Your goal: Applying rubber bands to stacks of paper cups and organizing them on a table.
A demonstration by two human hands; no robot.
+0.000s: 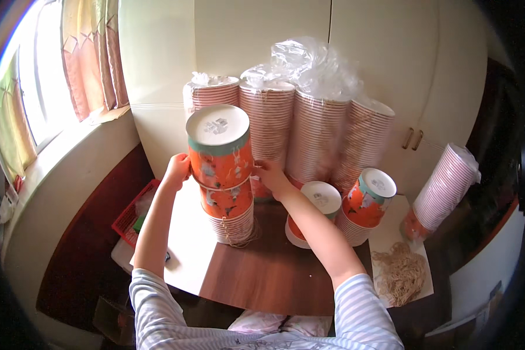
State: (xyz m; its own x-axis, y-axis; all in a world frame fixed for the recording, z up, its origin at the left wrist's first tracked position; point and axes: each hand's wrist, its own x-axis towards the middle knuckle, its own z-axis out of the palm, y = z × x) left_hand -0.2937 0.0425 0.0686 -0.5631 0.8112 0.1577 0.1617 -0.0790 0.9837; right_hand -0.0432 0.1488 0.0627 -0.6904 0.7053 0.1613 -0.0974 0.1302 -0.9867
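Note:
My left hand [179,169] and my right hand [268,174] are closed on opposite sides of an orange paper bucket [219,163], turned upside down with a green band and a white base on top. It sits over a nested stack of like buckets [230,226], whose white rims show below. Thin tan strings [242,236] hang at the foot of this stack. Right of it, partly behind my right forearm, stands a shorter bucket stack [322,198]. Another orange-and-green stack [370,198] is beside that. My fingertips are partly hidden against the bucket.
Tall plastic-wrapped bucket stacks [266,116] line the table's back against cream cabinets [251,29]. A wrapped stack [446,181] leans at the right. Below it lies a bundle of tan string [401,273] on a white surface. A red basket [128,224] stands left of the brown tabletop [268,274].

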